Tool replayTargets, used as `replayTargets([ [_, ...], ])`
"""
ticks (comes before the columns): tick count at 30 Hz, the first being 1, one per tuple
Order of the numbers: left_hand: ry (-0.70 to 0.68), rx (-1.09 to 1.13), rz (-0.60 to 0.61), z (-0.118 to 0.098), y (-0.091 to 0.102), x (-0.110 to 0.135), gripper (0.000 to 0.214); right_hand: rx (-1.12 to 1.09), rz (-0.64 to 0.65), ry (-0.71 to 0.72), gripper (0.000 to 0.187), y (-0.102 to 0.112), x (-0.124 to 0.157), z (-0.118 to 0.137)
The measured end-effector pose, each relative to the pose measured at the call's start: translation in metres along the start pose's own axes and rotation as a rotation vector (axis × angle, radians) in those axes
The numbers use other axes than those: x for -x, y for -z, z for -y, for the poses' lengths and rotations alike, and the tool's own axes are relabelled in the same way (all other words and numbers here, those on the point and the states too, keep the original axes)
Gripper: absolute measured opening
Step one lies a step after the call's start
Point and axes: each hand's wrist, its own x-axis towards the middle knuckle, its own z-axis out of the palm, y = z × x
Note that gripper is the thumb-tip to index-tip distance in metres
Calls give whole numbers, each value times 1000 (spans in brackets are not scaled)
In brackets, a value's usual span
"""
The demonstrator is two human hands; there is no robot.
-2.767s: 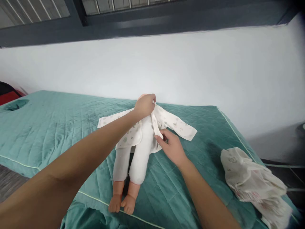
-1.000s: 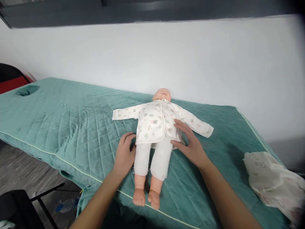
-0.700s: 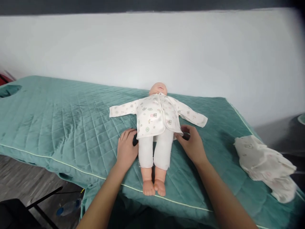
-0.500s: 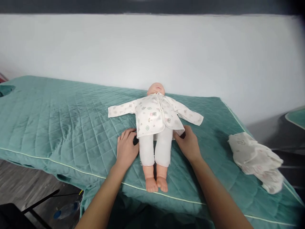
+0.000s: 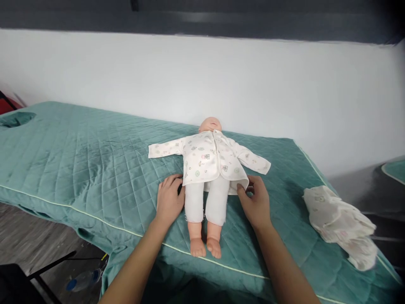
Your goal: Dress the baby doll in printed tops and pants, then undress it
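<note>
A baby doll (image 5: 215,207) lies on its back, head toward the wall, with white padded legs and bare feet. It wears a white printed baby jacket (image 5: 202,158) whose sleeves spread out to both sides. At the jacket's lower left corner, my left hand (image 5: 170,197) is closed on the hem, fingertips partly hidden behind the cloth. My right hand (image 5: 255,200) pinches the lower right corner between thumb and fingers, holding it slightly out from the doll's leg. The front edges meet near the chest and part toward the bottom.
The green quilted bed cover (image 5: 104,169) stretches far to the left. Crumpled white printed cloth (image 5: 340,223) lies near the right edge. A white wall (image 5: 202,80) stands behind the bed. On the floor at lower left is a plastic bottle (image 5: 84,280) with a blue cap.
My right hand has drawn the jacket's right hem corner slightly outward. The doll's feet have moved a little apart. The camera view has tilted up slightly.
</note>
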Motion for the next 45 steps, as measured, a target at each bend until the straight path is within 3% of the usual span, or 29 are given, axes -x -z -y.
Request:
replayTargets([
  [7, 182, 183, -279, 5, -3, -2, 20, 94, -32, 311, 49, -4, -5, 8],
  [11, 110, 151, -238, 4, -3, -2, 34, 113, 55, 424, 55, -14, -17, 14],
  [16, 21, 199, -211, 1, -1, -1, 27, 63, 33, 451, 50, -30, -30, 24],
  [21, 33, 227, -217, 3, -3, -2, 24, 18, 109, 495, 48, -37, -23, 32],
  [28, 70, 279, -201, 2, -1, -2, 24, -94, 203, 434, 41, -31, -16, 27],
  [35, -113, 297, -260, -1, 2, 4, 49, -96, 229, 360, 29, -31, -12, 37],
  [39, -122, 272, -267, -4, 3, 4, 37, -160, 209, 327, 27, -30, -10, 37],
  [45, -96, 280, -213, -5, 2, 2, 18, -284, 75, 180, 18, -25, -3, 34],
])
